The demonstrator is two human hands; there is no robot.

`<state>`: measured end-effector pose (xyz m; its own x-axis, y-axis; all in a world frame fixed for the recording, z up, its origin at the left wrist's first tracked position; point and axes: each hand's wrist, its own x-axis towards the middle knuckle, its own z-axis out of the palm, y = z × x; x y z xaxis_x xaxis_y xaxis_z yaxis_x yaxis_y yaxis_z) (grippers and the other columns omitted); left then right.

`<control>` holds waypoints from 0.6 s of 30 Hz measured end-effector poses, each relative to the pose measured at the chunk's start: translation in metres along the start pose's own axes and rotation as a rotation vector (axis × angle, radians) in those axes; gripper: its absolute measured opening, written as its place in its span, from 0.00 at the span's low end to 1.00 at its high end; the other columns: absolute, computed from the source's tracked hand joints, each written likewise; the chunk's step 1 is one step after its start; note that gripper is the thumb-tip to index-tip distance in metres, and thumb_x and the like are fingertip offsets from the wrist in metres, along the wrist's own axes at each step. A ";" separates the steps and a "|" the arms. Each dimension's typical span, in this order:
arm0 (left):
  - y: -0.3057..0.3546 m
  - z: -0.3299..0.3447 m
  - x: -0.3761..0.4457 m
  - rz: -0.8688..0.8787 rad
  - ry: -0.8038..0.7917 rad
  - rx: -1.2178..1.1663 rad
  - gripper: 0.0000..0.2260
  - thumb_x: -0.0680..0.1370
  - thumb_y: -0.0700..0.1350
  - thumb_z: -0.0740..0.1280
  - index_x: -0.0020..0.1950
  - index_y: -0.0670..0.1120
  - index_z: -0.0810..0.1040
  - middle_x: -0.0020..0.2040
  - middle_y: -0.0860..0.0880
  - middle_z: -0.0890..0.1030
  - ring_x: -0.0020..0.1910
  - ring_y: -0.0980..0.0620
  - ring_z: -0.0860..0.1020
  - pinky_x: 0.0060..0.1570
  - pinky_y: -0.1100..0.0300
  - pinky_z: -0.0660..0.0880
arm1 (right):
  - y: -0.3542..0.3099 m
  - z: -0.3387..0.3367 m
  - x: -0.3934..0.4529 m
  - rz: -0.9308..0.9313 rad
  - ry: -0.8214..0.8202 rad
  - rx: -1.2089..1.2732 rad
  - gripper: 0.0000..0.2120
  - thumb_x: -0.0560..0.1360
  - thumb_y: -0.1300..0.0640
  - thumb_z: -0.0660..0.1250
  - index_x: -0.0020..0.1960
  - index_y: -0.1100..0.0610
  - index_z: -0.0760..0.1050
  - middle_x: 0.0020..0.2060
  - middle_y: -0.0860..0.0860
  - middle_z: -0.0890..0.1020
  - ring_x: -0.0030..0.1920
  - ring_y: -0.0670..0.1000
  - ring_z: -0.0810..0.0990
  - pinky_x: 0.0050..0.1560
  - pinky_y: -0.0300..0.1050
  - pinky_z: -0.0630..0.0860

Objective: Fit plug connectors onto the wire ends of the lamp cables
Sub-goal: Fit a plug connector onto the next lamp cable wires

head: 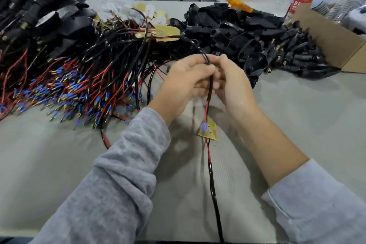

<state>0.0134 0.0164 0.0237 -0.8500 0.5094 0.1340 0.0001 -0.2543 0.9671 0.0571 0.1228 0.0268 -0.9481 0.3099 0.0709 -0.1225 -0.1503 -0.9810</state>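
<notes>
A grey table [59, 164] is carrying a heap of red and black wires [79, 85] on the left and a pile of black plug connectors [247, 33] beside a cardboard box [336, 39] on the right. Above its middle, the left hand [184, 81] and right hand [231, 83] are both curling around one black lamp cable [210, 89], which is hanging down between them with a small yellow board [208, 129] on it.

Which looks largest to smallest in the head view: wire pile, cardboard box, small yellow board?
1. wire pile
2. cardboard box, partly cut off by the frame
3. small yellow board, hanging nearer the camera, yet plainly smallest
</notes>
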 end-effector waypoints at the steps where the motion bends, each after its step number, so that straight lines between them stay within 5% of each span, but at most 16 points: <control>1: 0.001 0.002 -0.003 -0.055 -0.103 0.018 0.07 0.76 0.39 0.65 0.51 0.45 0.80 0.38 0.47 0.83 0.32 0.53 0.81 0.31 0.63 0.78 | -0.003 -0.001 0.000 0.028 0.008 0.070 0.15 0.83 0.50 0.55 0.51 0.52 0.80 0.35 0.44 0.83 0.38 0.45 0.82 0.41 0.45 0.79; 5: 0.001 0.008 -0.010 -0.214 -0.314 0.115 0.03 0.76 0.37 0.66 0.45 0.43 0.79 0.36 0.47 0.82 0.29 0.53 0.82 0.25 0.67 0.75 | -0.010 -0.009 0.000 0.044 0.028 0.206 0.12 0.83 0.55 0.57 0.62 0.54 0.75 0.50 0.56 0.85 0.46 0.51 0.85 0.41 0.45 0.81; 8: -0.002 0.010 -0.012 -0.249 -0.347 0.227 0.08 0.78 0.34 0.64 0.43 0.43 0.79 0.32 0.48 0.81 0.27 0.53 0.80 0.21 0.68 0.70 | -0.014 -0.013 0.001 0.008 0.046 0.227 0.13 0.82 0.60 0.60 0.66 0.59 0.73 0.41 0.56 0.85 0.37 0.51 0.83 0.38 0.42 0.80; 12: -0.001 0.011 -0.013 -0.264 -0.393 0.244 0.08 0.78 0.32 0.62 0.45 0.41 0.80 0.27 0.48 0.76 0.21 0.56 0.73 0.20 0.67 0.64 | -0.016 -0.020 0.003 0.048 0.015 0.261 0.07 0.79 0.57 0.66 0.54 0.59 0.77 0.30 0.50 0.79 0.27 0.47 0.73 0.27 0.39 0.71; 16: -0.004 0.017 -0.016 -0.258 -0.386 0.352 0.07 0.79 0.39 0.66 0.43 0.43 0.81 0.26 0.49 0.75 0.22 0.56 0.70 0.24 0.67 0.68 | -0.019 -0.028 0.005 0.049 -0.072 0.307 0.10 0.80 0.56 0.64 0.51 0.61 0.81 0.21 0.47 0.64 0.21 0.45 0.59 0.23 0.37 0.59; 18: -0.008 0.020 -0.016 -0.247 -0.335 0.355 0.06 0.78 0.41 0.67 0.41 0.44 0.80 0.26 0.49 0.76 0.23 0.56 0.72 0.26 0.66 0.70 | -0.019 -0.029 0.004 0.011 -0.071 0.352 0.11 0.82 0.58 0.61 0.51 0.60 0.81 0.21 0.47 0.65 0.21 0.44 0.61 0.24 0.37 0.60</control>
<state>0.0370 0.0266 0.0182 -0.6327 0.7678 -0.1004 0.0490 0.1691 0.9844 0.0641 0.1538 0.0410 -0.9665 0.2424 0.0848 -0.1937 -0.4712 -0.8605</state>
